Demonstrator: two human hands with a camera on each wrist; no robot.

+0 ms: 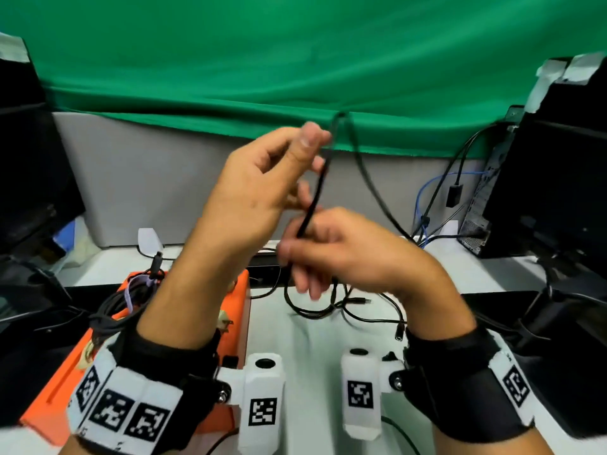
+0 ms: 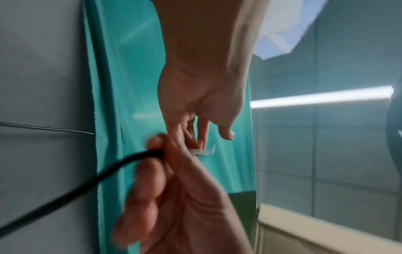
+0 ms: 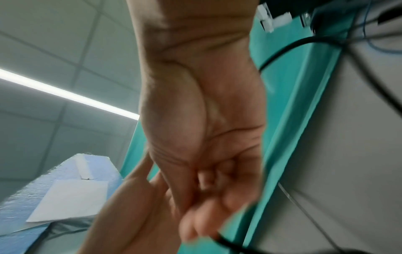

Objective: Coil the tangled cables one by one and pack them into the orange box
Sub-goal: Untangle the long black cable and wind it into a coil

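Observation:
My left hand [image 1: 320,142] is raised in front of the green cloth and pinches a black cable [image 1: 317,192] near its top bend. From there one strand drops straight into my right hand [image 1: 295,257], whose curled fingers grip it just below. The other strand curves down to the right toward the table. In the left wrist view the right hand [image 2: 156,154] holds the cable [image 2: 87,185] in its fingertips. More tangled black cables [image 1: 315,310] lie on the white table under my hands. The orange box [image 1: 241,307] sits at the left with coiled cables [image 1: 115,310] inside.
A computer tower [image 1: 558,192] with blue and black leads [image 1: 423,192] stands at the back right. A dark monitor [image 1: 29,178] is at the left. Behind the table hangs a green cloth [image 1: 295,60] over a grey partition. A black bar [image 1: 266,264] lies behind the tangle.

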